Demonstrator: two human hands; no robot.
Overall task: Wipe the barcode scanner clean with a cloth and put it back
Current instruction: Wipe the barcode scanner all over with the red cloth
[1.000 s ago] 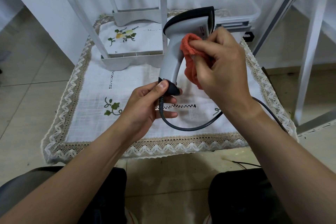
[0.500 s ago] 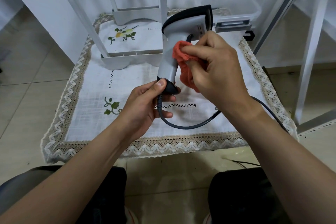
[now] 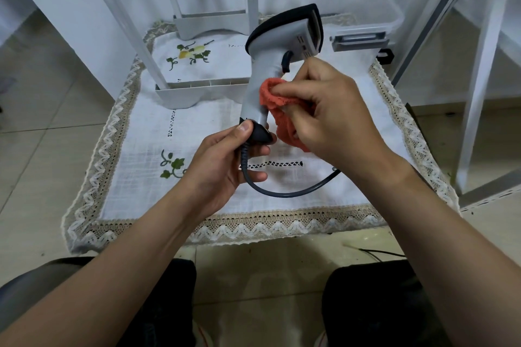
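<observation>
Nearest the camera: two dark-clad knees, tiled floor (image 3: pixel 42 149) between and around them, a thin black wire (image 3: pixel 377 252) lying on the tiles right of centre. Both bare forearms reach forward over a white embroidered tablecloth (image 3: pixel 197 127) with a zigzag lace border, spread flat on the floor. Left hand (image 3: pixel 222 160) is pinched on the dark base cap of the barcode scanner (image 3: pixel 265 70), thumb on top of the cap, fingers curled underneath around where the cable (image 3: pixel 293 193) exits. Cable loops down and right across the tablecloth, then disappears under the right forearm. Scanner is held off the tablecloth, roughly upright and tilted a bit, grey handle down, black-topped head up and facing right; dark trigger visible just under the head. Right hand (image 3: pixel 329 110) is closed on an orange cloth (image 3: pixel 277 105), fingers bunched, pressing it against the right side of the handle, about mid-handle, below the trigger. Rest of the cloth hangs under the palm, just beside the left fingertips. Behind the scanner: a white plastic stand (image 3: pixel 180 93) with curved legs sits on the far part of the tablecloth, next to a green-and-yellow floral embroidery. Farther right, a clear plastic storage bin (image 3: pixel 366 20) with grey latches. White metal frame legs (image 3: pixel 476 87) at far right. White wall at the back.
</observation>
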